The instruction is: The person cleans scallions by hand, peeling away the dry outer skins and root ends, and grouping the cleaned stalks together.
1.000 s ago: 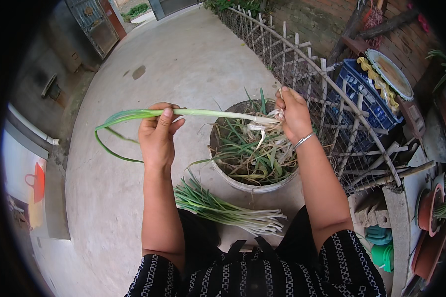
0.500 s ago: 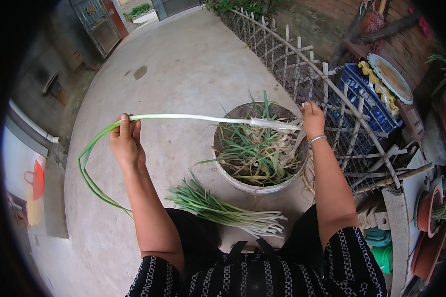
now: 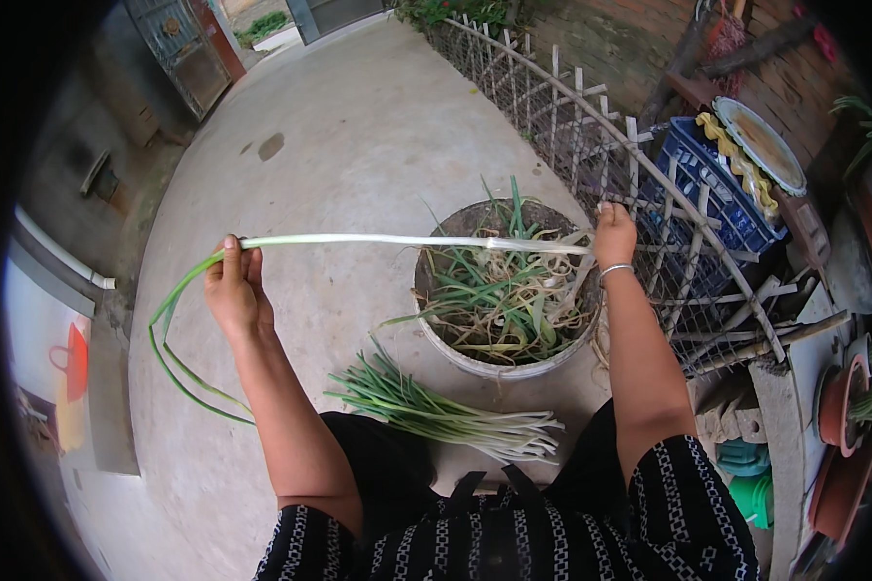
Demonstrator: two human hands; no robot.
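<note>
Concrete (image 3: 358,126) | left grip (image 3: 236,290) pinches scallion (image 3: 358,238) | right grip (image 3: 614,236) closed, seemingly on husk (image 3: 545,248)

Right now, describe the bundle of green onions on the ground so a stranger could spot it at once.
On the concrete floor, find the round bucket of tangled leaves. Just on its near side, by the black trousers, lies the bundle, green at left, white at right. Unlike those jumbled leaves, it lies neatly aligned in one direction.
</note>
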